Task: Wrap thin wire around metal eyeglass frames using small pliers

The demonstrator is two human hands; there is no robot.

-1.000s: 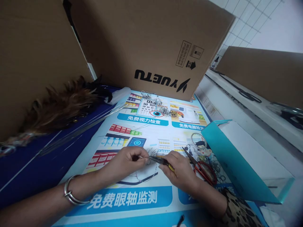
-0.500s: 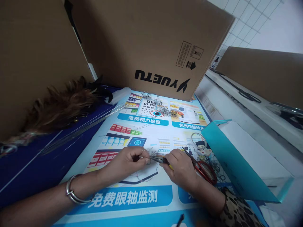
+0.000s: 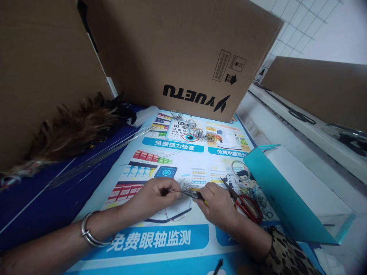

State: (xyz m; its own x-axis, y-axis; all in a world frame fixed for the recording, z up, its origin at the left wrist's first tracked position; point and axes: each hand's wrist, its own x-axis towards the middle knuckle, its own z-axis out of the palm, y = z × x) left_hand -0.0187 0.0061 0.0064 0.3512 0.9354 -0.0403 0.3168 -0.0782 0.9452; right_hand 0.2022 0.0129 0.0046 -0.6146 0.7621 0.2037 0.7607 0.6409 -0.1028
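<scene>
- Yellow-handled pliers [image 3: 192, 194] lie in the right hand [image 3: 219, 203], its fingers curled closed round the grips, which the palm mostly hides.
- Left hand [image 3: 164, 193]: thumb and forefinger pinched together on a thin wire [image 3: 173, 190] above the printed poster [image 3: 197, 249], right at the pliers' tips; too fine to tell whether the jaws bite it.
- Fine wire tangle [image 3: 187, 184] just behind the pliers, its lower part covered by them.
- Red-handled scissors [image 3: 249, 209] beside the right hand, partly behind the wrist; coils around them blur together.
- Brown feathers [image 3: 77, 124] at left, dim in shadow.
- YUETU carton [image 3: 177, 46], cut off above.
- Dark object [image 3: 219, 266] at the bottom edge, cropped, unidentifiable.
</scene>
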